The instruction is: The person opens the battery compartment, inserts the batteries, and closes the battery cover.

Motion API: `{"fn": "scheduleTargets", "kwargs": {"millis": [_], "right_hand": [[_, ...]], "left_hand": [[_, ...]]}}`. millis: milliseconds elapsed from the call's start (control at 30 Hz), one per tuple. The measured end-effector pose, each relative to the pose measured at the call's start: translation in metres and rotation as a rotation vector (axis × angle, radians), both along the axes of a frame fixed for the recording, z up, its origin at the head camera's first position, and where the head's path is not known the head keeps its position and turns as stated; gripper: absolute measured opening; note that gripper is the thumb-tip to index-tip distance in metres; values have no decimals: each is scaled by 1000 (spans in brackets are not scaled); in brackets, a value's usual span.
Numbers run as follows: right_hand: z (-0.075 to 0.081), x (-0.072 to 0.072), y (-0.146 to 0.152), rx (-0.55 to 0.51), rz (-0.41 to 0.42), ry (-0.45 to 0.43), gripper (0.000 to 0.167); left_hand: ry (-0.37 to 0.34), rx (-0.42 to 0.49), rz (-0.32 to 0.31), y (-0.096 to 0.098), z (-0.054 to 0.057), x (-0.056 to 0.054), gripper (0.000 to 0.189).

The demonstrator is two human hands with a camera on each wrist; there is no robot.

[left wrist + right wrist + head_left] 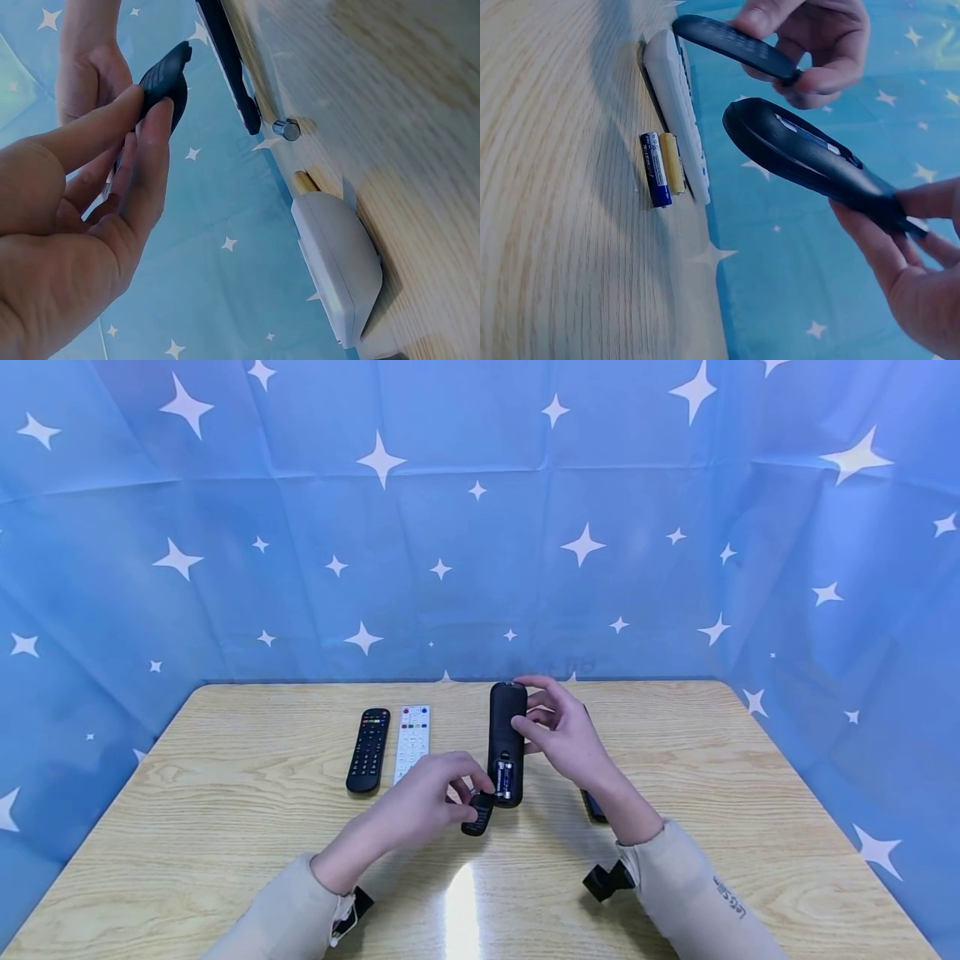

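Observation:
In the head view, a black remote control [507, 718] stands back side toward me, its lower battery compartment uncovered with batteries [504, 779] inside. My right hand [566, 735] grips its upper end by the edges, thumb on the back. My left hand [435, 797] pinches a small black battery cover [477, 814] just below and left of the compartment. From the right wrist, the cover [735, 43] appears apart from the remote [802, 161], both raised off the table. The left wrist view has the cover [166, 79] between thumb and fingertips.
A black remote [368, 750] and a white remote [412, 739] lie to the left on the wooden table [225, 860]. Near the white one are a blue-and-white battery [655, 169] and a yellow battery [673, 163]. Another dark object [595, 808] lies partly hidden under my right forearm.

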State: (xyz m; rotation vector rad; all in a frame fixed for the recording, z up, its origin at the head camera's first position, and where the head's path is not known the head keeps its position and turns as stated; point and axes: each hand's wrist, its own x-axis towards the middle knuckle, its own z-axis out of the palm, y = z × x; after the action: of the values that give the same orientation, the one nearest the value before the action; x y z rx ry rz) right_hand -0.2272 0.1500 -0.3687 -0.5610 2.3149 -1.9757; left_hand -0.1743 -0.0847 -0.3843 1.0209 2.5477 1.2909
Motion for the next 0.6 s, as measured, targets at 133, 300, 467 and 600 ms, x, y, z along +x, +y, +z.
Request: {"fn": "scheduleTargets", "kwargs": {"millis": [133,300,467,600], "right_hand": [[-1,0,0,-2,0,1,52],[-1,0,0,-4,-2,0,50],[0,1,-1,-9,6,-4,50],[0,2,-2,-9,19,-6,51]], "left_hand": [[13,69,41,1,1,0,32],[33,136,94,4,4,-1,31],[25,185,125,6,6,-1,30],[22,203,135,8,5,-2,30]]}}
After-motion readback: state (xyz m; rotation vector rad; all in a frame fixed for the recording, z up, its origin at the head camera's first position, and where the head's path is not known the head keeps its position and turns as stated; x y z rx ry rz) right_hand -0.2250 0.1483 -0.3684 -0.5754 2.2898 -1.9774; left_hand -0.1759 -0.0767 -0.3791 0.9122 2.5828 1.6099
